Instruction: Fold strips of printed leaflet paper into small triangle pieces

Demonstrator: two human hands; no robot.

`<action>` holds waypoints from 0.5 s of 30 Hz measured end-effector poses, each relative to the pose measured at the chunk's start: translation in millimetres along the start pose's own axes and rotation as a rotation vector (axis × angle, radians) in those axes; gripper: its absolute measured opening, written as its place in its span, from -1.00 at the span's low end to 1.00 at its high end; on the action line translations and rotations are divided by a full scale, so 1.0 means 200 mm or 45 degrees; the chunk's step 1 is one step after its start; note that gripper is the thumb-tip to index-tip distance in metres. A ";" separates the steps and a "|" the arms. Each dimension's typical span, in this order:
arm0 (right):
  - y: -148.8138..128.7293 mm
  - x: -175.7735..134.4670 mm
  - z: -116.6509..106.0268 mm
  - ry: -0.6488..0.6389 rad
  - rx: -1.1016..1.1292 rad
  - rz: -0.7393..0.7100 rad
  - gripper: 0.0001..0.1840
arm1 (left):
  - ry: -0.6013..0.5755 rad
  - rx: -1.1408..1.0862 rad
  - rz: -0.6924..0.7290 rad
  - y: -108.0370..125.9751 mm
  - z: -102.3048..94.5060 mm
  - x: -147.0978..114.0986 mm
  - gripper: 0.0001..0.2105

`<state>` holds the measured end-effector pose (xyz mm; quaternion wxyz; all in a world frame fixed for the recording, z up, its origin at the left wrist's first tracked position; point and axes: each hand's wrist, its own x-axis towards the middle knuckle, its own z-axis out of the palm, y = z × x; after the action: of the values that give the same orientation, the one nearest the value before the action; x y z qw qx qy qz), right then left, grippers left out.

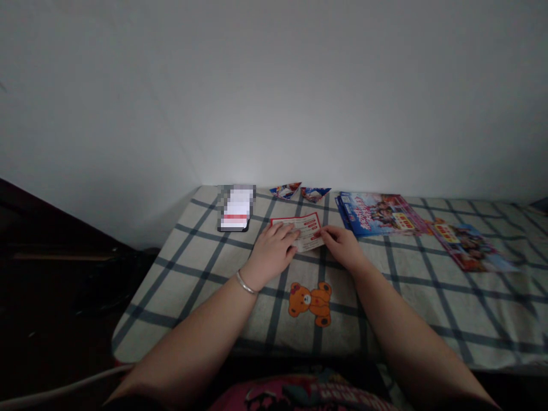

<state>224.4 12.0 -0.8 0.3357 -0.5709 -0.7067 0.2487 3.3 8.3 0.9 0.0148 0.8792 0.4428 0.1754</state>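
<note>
One sheet (307, 231) of printed paper lies near the middle of a table (188, 308) spread with checked cloth, a little back from the near edge. The left hand (276, 251) rests palm down over its left part, fingers loosely spread and pressing on it rather than gripping. The right hand (342, 245) is at the right edge, thumb and forefinger brought together; they appear to pinch the paper there, its other fingers curled.

The step in hand looks like folding or flattening the sheet. A next move would seem to call for the left hand to pin the paper while the right lines up an edge and presses a crease.

The sheet's long axis seems to run left to right, rising slightly toward the right, though the left hand covers one end. Its white, red-bordered printed side faces up, with text lines along that axis; the words are too small to read.

Beyond it, against the wall (299, 103), stand two folded papers (315, 194). A lit phone (236, 208) lies at back left, a stack of leaflets (372, 216) to the right, and another leaflet (466, 245) farther right.
</note>
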 end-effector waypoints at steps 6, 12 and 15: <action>0.01 0.00 -0.02 -0.003 0.050 -0.223 -0.63 | 0.049 0.099 -0.177 0.01 0.00 -0.02 -0.58; 0.04 0.01 -0.03 -0.075 -0.088 -0.447 -0.69 | 0.054 0.141 -0.282 0.00 0.01 -0.02 -0.54; 0.05 0.02 -0.04 -0.074 -0.162 -0.539 -0.75 | -0.020 0.108 -0.260 -0.03 0.02 -0.02 -0.51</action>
<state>237.4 18.3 -2.0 0.3232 -0.4226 -0.8344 0.1438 -1.4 9.2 -4.4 -0.0011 0.8306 0.5370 0.1472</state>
